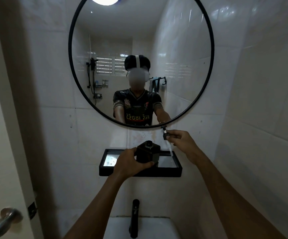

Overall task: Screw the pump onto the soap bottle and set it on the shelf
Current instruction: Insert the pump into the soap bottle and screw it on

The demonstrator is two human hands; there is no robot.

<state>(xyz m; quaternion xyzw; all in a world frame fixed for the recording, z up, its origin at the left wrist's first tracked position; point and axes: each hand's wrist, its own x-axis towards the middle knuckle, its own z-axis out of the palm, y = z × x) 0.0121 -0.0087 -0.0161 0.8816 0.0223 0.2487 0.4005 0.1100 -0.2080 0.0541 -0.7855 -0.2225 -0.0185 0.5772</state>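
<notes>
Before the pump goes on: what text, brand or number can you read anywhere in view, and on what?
Black square soap bottle: no label visible.
Black pump with white tube: no text visible.
Dark jersey reflected in the round black-framed mirror: large chest lettering, mirrored, not legible; small badges too blurred to read.
Nothing else carries text.

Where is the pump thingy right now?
The pump is in the right hand, up beside the black soap bottle held by the left hand, just under the round mirror.
</notes>
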